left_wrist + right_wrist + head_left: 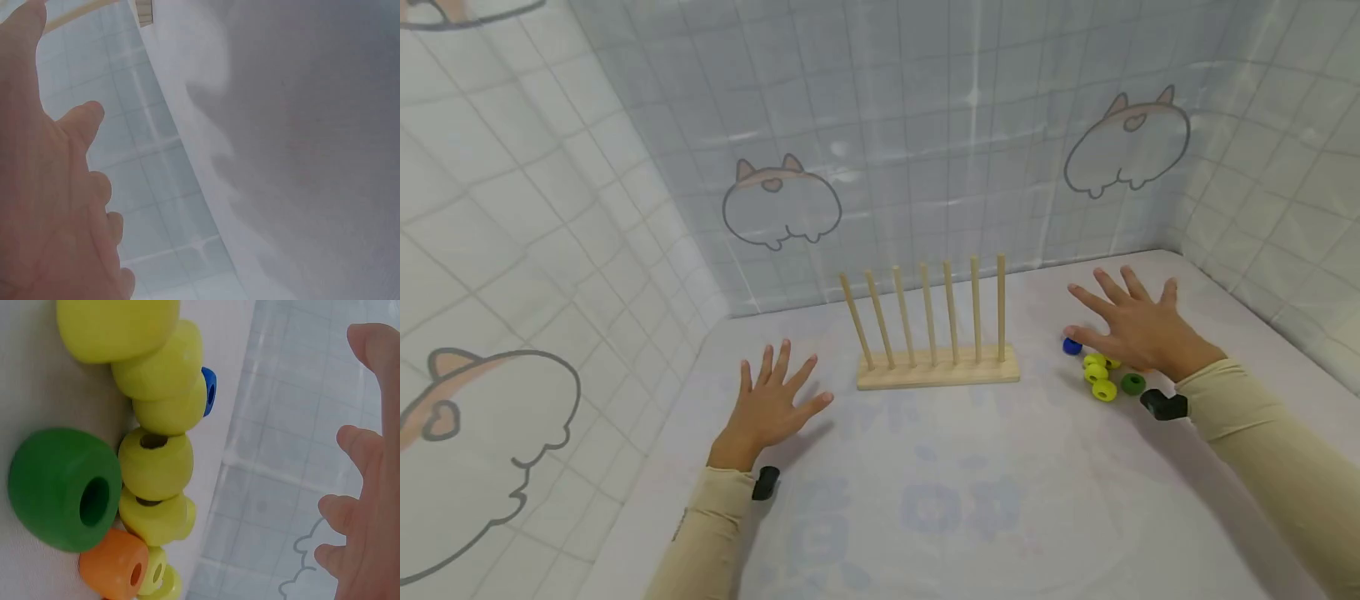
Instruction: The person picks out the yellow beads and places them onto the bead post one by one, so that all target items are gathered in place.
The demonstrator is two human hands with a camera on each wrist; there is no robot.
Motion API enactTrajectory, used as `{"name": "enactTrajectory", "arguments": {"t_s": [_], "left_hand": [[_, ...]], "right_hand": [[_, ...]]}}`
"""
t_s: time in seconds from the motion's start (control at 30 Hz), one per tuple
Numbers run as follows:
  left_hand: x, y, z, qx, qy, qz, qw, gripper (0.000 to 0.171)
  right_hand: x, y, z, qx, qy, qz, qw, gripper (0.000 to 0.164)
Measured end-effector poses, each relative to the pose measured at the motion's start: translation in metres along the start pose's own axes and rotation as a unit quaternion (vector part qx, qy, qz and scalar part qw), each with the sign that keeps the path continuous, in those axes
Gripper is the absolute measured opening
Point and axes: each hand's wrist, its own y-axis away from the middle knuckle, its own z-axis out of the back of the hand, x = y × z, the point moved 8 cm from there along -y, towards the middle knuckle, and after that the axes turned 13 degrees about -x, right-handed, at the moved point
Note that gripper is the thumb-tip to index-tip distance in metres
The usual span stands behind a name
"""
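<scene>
A booth, with cartoon-printed sheets (pixel 917 167) walling the table (pixel 910 450).

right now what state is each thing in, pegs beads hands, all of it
left hand: open, fingers spread, raised above the table
right hand: open, fingers spread, holding nothing
pegs: all seven bare, set in the base
base: lying flat
yellow beads: off the pegs, bunched together
green bead: off the pegs
orange bead: off the pegs
blue bead: off the pegs

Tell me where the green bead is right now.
In the head view, the green bead lies on the table right of the peg rack, just beside the yellow beads; the right wrist view shows it by an orange bead.
</scene>
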Motion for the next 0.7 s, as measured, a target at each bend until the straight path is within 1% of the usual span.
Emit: {"name": "enactTrajectory", "arguments": {"t_s": [0.07,0.23,0.33,0.4,0.6,0.7], "left_hand": [[-0.002,0.000,0.001,0.000,0.004,0.002,1.0000,0.084],[-0.012,-0.002,0.004,0.004,0.038,0.014,0.9992,0.083],[-0.016,-0.004,0.002,0.013,0.048,0.027,0.9984,0.084],[-0.020,-0.007,0.000,0.015,0.052,0.028,0.9982,0.083],[-0.034,-0.012,-0.004,0.009,0.067,0.016,0.9976,0.073],[-0.040,-0.016,-0.008,0.010,0.098,0.022,0.9949,0.067]], "right_hand": [[0.002,-0.001,-0.001,0.000,0.000,0.000,1.000,0.086],[0.004,-0.003,-0.003,-0.003,-0.006,0.000,1.000,0.087],[0.005,-0.002,-0.004,-0.009,-0.016,0.001,1.000,0.086],[0.006,-0.001,-0.005,-0.014,-0.029,0.002,0.999,0.085],[0.012,0.001,-0.010,-0.040,-0.070,0.008,0.997,0.080],[0.015,0.001,-0.011,-0.045,-0.088,0.002,0.995,0.078]]}}
